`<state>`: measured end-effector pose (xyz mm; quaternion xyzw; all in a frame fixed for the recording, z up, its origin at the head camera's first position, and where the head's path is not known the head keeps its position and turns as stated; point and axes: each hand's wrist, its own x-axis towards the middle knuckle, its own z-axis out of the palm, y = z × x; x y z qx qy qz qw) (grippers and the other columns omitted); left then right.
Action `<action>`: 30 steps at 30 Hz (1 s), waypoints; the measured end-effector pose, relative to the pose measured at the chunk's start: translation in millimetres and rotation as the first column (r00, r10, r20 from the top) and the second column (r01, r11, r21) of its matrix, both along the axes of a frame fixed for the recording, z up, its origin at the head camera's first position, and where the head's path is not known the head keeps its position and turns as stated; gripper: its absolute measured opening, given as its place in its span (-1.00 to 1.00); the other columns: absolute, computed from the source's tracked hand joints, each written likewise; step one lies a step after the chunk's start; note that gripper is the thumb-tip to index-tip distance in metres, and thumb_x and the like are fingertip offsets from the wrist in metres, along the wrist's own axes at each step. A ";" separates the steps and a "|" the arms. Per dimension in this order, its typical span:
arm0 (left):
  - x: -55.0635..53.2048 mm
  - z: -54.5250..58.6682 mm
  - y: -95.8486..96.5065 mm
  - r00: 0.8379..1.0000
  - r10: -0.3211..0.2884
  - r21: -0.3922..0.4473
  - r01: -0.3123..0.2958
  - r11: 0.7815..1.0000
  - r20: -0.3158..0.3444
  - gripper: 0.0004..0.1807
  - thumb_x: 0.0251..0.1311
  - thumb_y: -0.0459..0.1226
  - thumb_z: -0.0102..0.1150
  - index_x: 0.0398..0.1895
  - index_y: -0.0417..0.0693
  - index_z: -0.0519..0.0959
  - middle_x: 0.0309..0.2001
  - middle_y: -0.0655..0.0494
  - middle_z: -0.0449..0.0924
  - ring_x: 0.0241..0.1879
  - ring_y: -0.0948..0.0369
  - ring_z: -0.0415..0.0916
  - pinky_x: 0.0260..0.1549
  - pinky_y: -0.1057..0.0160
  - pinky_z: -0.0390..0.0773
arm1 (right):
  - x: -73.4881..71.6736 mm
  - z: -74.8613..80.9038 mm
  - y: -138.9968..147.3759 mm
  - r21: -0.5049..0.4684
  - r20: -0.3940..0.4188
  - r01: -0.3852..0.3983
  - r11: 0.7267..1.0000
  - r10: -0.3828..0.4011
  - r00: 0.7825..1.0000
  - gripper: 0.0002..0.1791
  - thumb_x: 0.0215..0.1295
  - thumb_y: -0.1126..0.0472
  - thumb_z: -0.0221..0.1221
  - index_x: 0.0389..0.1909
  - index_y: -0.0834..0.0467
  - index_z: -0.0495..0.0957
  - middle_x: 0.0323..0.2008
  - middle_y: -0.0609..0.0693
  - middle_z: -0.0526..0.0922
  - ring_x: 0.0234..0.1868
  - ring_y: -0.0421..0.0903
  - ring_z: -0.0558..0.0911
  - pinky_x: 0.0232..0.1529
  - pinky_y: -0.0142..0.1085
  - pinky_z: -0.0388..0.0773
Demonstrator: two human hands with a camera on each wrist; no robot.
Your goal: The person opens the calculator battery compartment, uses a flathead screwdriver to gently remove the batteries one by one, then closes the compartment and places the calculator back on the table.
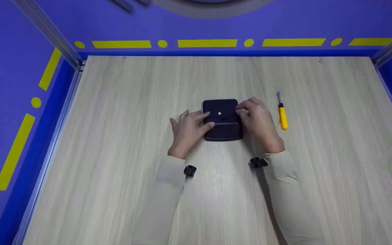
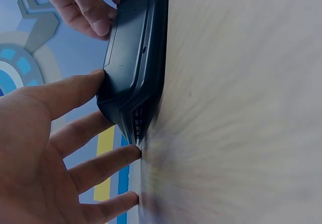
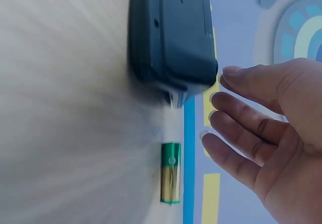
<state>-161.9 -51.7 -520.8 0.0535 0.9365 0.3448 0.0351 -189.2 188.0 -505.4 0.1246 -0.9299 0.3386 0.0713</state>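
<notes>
A black plastic device [image 1: 226, 132] with a raised, sloped front part lies on the table, a small white round spot [image 1: 219, 113] on its flat rear part. My left hand [image 1: 189, 130] rests at its left side, thumb and index fingertips on it and the other fingers spread straight. My right hand [image 1: 258, 118] is at the right rear edge, thumb and index fingertips close together; I cannot tell if they pinch anything. In the right wrist view, a green and gold battery [image 3: 171, 173] lies on the table beyond the device; in the head view it is hidden.
A screwdriver [image 1: 282, 115] with a yellow handle lies right of my right hand, its tip toward the back. Blue panels with yellow marks [image 1: 207, 43] border the wooden table [image 1: 131, 102] at the back and sides.
</notes>
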 end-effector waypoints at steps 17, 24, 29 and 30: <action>0.1 -1.4 1.1 1.000 0.007 -0.005 -0.007 1.000 -0.020 -0.46 0.37 0.09 0.38 0.35 0.18 0.67 0.40 0.03 0.56 0.54 -0.20 0.23 0.36 -0.67 -0.19 | -5.3 -8.0 27.3 0.029 0.012 0.076 0.997 -0.076 0.997 -0.85 0.38 0.45 0.32 -0.09 0.43 0.71 -0.10 0.34 0.66 0.04 0.32 0.62 0.16 0.13 0.55; 0.4 -1.1 1.0 1.000 0.011 -0.004 -0.011 1.000 -0.011 -0.47 0.38 0.09 0.37 0.35 0.19 0.67 0.41 0.04 0.55 0.55 -0.19 0.22 0.37 -0.65 -0.20 | -6.0 -9.7 29.2 0.066 0.054 0.088 0.994 -0.091 0.994 -0.84 0.34 0.49 0.28 -0.09 0.42 0.72 -0.12 0.34 0.67 -0.01 0.32 0.62 0.12 0.13 0.55; 0.4 -0.4 1.4 1.000 0.011 -0.003 -0.011 1.000 -0.009 -0.47 0.37 0.09 0.38 0.35 0.19 0.67 0.41 0.04 0.55 0.55 -0.18 0.22 0.38 -0.65 -0.21 | -5.8 -10.8 29.8 0.074 0.088 0.090 0.993 -0.096 0.991 -0.82 0.31 0.53 0.26 -0.10 0.43 0.71 -0.13 0.35 0.67 -0.04 0.31 0.62 0.09 0.13 0.56; 0.4 -0.4 1.5 1.000 0.013 -0.002 -0.013 1.000 -0.009 -0.47 0.37 0.09 0.38 0.35 0.19 0.67 0.41 0.04 0.55 0.54 -0.18 0.22 0.38 -0.65 -0.21 | -5.6 -10.9 29.9 0.077 0.092 0.089 0.993 -0.096 0.991 -0.82 0.31 0.53 0.26 -0.11 0.43 0.71 -0.13 0.35 0.67 -0.05 0.31 0.62 0.09 0.13 0.56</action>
